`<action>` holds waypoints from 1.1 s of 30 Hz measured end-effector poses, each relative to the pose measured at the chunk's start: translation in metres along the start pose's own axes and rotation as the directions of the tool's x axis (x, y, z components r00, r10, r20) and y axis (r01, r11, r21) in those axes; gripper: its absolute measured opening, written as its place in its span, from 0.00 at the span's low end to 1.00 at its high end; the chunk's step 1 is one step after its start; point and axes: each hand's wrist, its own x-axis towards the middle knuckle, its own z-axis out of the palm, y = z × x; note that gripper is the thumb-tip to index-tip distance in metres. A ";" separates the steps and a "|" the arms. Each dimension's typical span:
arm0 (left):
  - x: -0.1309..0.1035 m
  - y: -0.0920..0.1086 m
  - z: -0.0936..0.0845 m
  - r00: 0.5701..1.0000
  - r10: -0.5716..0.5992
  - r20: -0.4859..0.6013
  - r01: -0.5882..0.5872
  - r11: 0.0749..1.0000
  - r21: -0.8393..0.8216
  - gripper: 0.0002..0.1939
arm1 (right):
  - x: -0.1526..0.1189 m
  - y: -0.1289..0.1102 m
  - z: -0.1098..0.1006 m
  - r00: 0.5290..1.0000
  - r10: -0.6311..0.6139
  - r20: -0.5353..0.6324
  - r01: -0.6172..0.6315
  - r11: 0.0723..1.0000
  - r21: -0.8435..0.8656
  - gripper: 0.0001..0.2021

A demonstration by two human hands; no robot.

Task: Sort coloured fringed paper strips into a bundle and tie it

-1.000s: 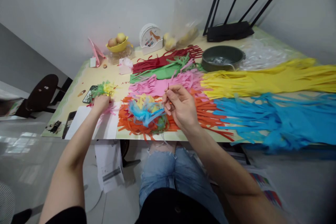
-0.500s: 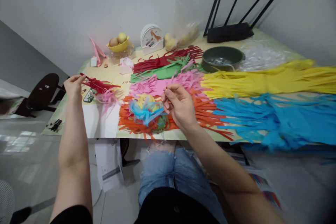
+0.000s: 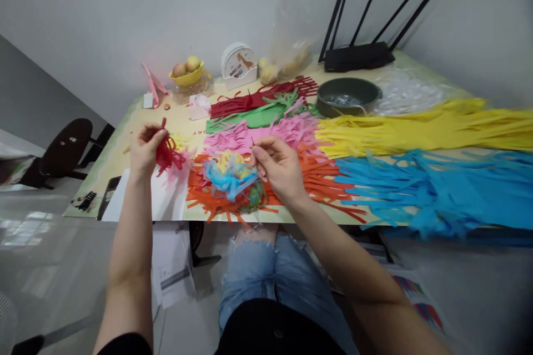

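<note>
My left hand is closed on a red paper tassel, whose strips dangle to the right of the fingers. Pale pink strips, blurred, hang just beyond it over a white sheet. Thumb and index finger of my right hand pinch a thin dark piece, too small to name. Beside that hand is a bunch of blue and yellow paper strips. It lies on orange fringed paper. Pink fringed paper, green fringed paper and dark red fringed paper are laid out behind.
Yellow fringed paper and blue fringed paper spread to the right, the blue hanging over the table edge. Behind stand a dark round pan, a black router, a coaster holder and a yellow fruit bowl.
My left hand has moved right, towards the middle, with the red tassel, which now hangs bunched rather than stretched out sideways. My right hand has shifted slightly left, still pinching.
</note>
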 end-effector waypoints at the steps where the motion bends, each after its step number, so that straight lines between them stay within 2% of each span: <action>1: -0.011 0.004 0.008 0.999 -0.031 0.042 0.033 0.998 -0.048 0.17 | 0.000 -0.001 0.000 1.000 -0.010 0.021 0.011 0.999 -0.042 0.16; 4: -0.048 0.021 0.035 0.989 -0.066 0.130 0.087 0.983 -0.161 0.18 | -0.003 -0.005 0.005 0.996 -0.034 0.080 0.048 0.982 -0.180 0.13; 7: -0.080 0.035 0.063 0.982 -0.072 0.172 0.108 0.973 -0.206 0.16 | -0.006 -0.011 0.011 0.989 -0.055 0.139 0.095 0.949 -0.301 0.11; 12: -0.109 0.038 0.091 0.977 -0.071 0.201 0.117 0.967 -0.226 0.13 | -0.008 -0.015 0.015 0.981 -0.069 0.182 0.132 0.923 -0.362 0.10; 20: -0.115 0.034 0.100 0.970 -0.103 0.219 0.167 0.940 -0.298 0.12 | -0.008 -0.014 0.012 0.987 -0.028 0.158 0.081 0.936 -0.343 0.11; 27: -0.116 0.033 0.101 0.972 -0.112 0.208 0.169 0.946 -0.278 0.12 | -0.008 -0.014 0.011 0.991 -0.011 0.130 0.060 0.923 -0.380 0.11; 29: -0.118 0.034 0.101 0.981 -0.067 0.184 0.108 0.968 -0.227 0.11 | -0.008 -0.014 0.011 0.993 -0.004 0.119 0.049 0.926 -0.374 0.11; 33: -0.121 0.038 0.102 0.990 0.117 0.082 -0.119 0.993 0.017 0.08 | -0.006 -0.012 0.010 0.990 0.038 0.132 0.006 0.947 -0.320 0.12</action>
